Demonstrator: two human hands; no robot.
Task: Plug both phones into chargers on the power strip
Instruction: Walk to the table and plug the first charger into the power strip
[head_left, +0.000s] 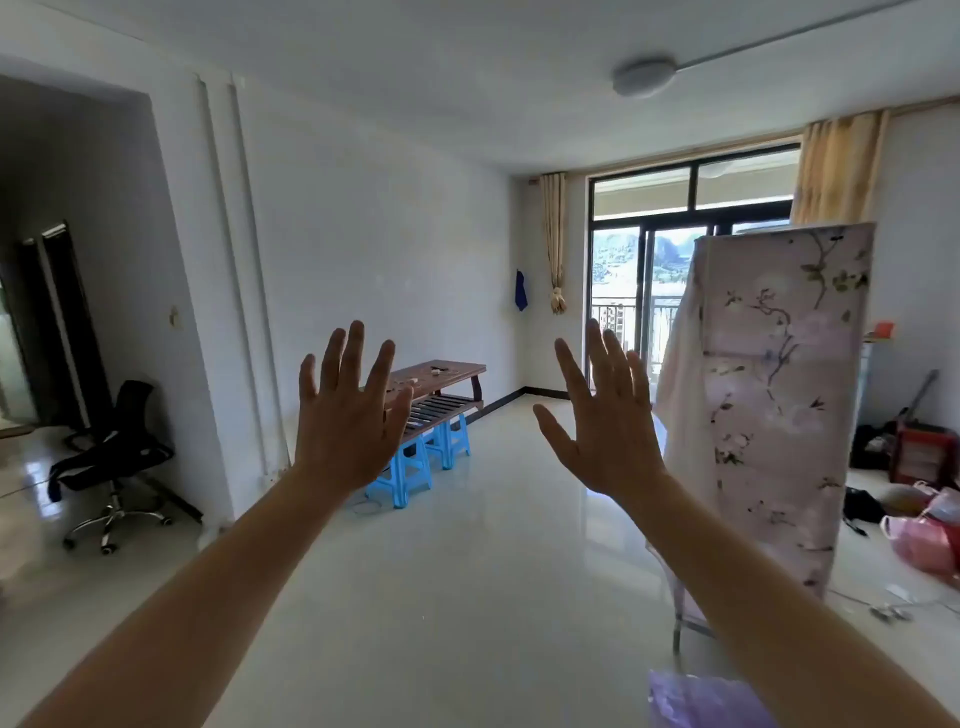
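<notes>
Both arms are stretched out in front of me at chest height. My left hand (347, 415) is raised with its back toward me, fingers spread, holding nothing. My right hand (605, 415) mirrors it, fingers apart and empty. Far behind the left hand a brown wooden table (447, 371) stands by the wall with a few small objects on its top, too small to tell what they are. No phone, charger or power strip can be made out.
Two blue plastic stools (415, 462) stand at the table. A black office chair (111, 457) is at the left. A tall cabinet under a floral cloth (769, 405) stands on the right, with bags and clutter (919, 525) beyond it. Glossy white floor (467, 571) lies between.
</notes>
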